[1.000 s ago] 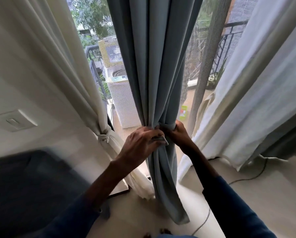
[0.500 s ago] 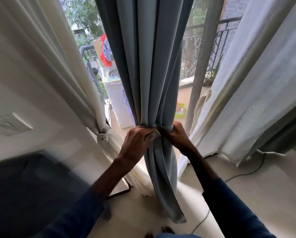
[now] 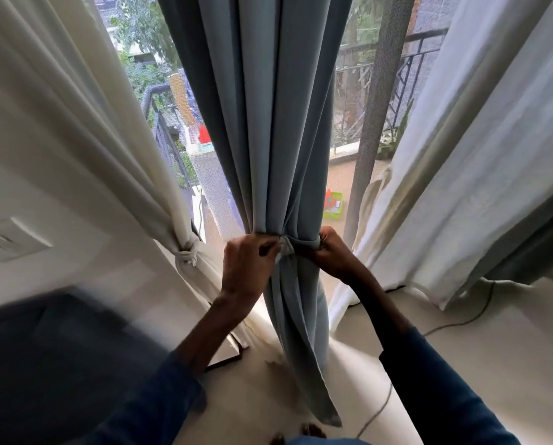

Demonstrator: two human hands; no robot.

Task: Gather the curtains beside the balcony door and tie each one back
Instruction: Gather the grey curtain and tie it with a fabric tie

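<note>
A person's left hand (image 3: pixel 246 268) and right hand (image 3: pixel 333 255) meet at the waist of a blue-grey pleated fabric curtain (image 3: pixel 275 139), which hangs gathered into a column between and above them. The left hand pinches the loose end of a matching blue-grey fabric tie band (image 3: pixel 301 244); the right hand grips the band at the curtain's right edge. The tie looks half-fastened; next, the ends likely need pulling snug and securing. Left of the left hand, a cream curtain (image 3: pixel 108 139) is already knotted; right of the right hand, a white curtain (image 3: pixel 461 187) hangs loose.
</note>
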